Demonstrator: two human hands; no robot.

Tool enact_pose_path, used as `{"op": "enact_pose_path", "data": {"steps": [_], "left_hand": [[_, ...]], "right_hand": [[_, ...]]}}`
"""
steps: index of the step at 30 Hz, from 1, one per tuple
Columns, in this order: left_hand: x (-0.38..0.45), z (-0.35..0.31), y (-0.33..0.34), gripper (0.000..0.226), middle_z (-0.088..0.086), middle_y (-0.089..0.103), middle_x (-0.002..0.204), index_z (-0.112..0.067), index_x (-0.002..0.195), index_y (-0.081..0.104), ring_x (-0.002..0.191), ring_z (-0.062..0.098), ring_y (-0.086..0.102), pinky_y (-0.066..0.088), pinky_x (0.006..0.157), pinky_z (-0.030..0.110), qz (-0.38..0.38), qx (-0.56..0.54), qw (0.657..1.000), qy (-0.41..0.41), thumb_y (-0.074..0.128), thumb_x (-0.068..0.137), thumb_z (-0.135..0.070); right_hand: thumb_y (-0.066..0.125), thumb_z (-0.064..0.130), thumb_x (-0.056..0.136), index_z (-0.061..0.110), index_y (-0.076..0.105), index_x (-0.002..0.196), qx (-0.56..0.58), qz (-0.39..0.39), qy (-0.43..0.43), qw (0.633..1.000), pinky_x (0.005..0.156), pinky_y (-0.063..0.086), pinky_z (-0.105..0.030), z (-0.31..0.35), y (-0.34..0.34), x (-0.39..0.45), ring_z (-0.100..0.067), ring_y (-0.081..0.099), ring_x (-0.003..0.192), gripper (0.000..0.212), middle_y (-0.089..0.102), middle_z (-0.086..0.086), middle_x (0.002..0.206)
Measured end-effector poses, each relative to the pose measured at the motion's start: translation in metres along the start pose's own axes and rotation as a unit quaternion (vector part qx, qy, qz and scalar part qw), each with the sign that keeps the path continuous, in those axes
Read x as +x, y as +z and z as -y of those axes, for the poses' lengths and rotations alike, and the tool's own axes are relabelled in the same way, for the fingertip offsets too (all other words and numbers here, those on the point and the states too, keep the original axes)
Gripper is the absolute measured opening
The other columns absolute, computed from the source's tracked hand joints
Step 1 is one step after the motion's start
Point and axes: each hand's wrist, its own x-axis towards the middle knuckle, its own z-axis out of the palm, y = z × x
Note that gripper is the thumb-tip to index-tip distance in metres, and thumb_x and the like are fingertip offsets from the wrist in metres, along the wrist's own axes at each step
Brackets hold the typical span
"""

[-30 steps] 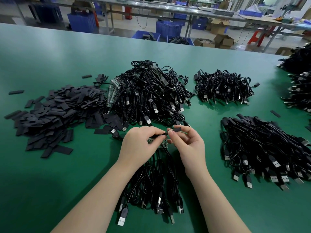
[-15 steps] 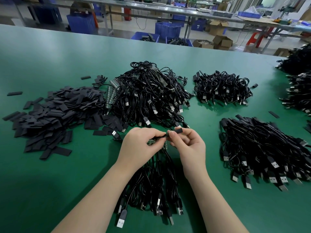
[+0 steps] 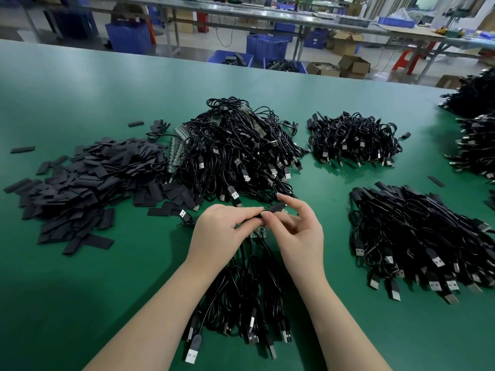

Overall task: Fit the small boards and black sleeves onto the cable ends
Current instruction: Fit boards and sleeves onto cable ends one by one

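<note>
My left hand (image 3: 219,228) and my right hand (image 3: 301,232) meet over the green table (image 3: 80,303). Between their fingertips is a flat black sleeve (image 3: 274,208); the right thumb and forefinger pinch it, and the left fingers hold its other end with a cable end. Small green boards (image 3: 258,232) peek out under the hands. A bunch of black USB cables (image 3: 249,303) runs from the hands toward me. A heap of loose black sleeves (image 3: 80,183) lies to the left.
A large tangle of cables (image 3: 238,151) sits behind the hands, with strips of small boards (image 3: 176,148) at its left edge. Smaller cable piles lie at the back right (image 3: 353,140) and right (image 3: 420,234). More cables crowd the far right edge (image 3: 479,129).
The sleeve has slid further along between the fingertips and tilted up to the right. Both hands stay in nearly the same spot.
</note>
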Motion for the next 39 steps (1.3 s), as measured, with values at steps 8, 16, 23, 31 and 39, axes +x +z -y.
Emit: {"op": "enact_pose_path", "data": {"steps": [8,16,23,31,39], "left_hand": [[0.002,0.005,-0.001,0.022,-0.010,0.075,0.085,-0.022,0.099,0.078,0.078,0.013,0.066,0.042,0.080,0.015,-0.013,0.063,0.997,0.029,0.069,0.081,-0.027],[0.008,0.000,-0.005,0.023,-0.018,0.074,0.091,-0.047,0.090,0.069,0.089,0.001,0.070,0.055,0.079,0.022,-0.047,-0.204,0.973,-0.095,0.072,0.086,-0.024],[0.004,-0.008,0.004,0.014,-0.013,0.075,0.089,-0.034,0.092,0.067,0.090,0.003,0.070,0.050,0.080,0.014,0.072,-0.271,0.954,-0.102,0.066,0.082,-0.024],[0.005,-0.007,-0.003,0.032,-0.030,0.058,0.123,-0.031,0.119,0.065,0.116,-0.009,0.054,0.043,0.100,0.026,-0.021,-0.044,0.998,0.049,0.057,0.091,-0.042],[0.005,0.004,-0.002,0.035,-0.025,0.065,0.105,-0.027,0.126,0.061,0.099,-0.004,0.061,0.050,0.093,0.045,-0.049,-0.034,0.998,-0.017,0.043,0.098,-0.037]], "right_hand": [[0.076,0.029,0.086,0.052,0.055,0.121,-0.098,0.012,-0.030,0.995,0.073,0.048,-0.007,-0.003,-0.001,-0.002,0.006,0.069,0.080,0.046,0.074,0.024,0.088],[0.074,0.041,0.083,0.042,0.065,0.124,-0.211,0.116,-0.033,0.970,0.089,0.052,-0.022,-0.006,0.004,-0.006,0.003,0.066,0.099,0.042,0.073,0.020,0.102],[0.063,0.034,0.083,0.032,0.075,0.088,-0.201,0.109,-0.067,0.971,0.068,0.052,-0.026,-0.004,0.006,-0.006,-0.004,0.065,0.074,0.013,0.073,0.014,0.082],[0.064,0.015,0.095,0.030,0.077,0.084,-0.018,0.003,-0.061,0.998,0.076,0.053,-0.019,0.016,0.003,0.004,-0.007,0.071,0.086,0.023,0.077,0.005,0.088],[0.057,0.039,0.098,0.023,0.069,0.091,-0.291,-0.142,-0.024,0.946,0.062,0.057,-0.035,0.062,-0.069,0.061,-0.018,0.069,0.067,0.022,0.071,0.004,0.070]]}}
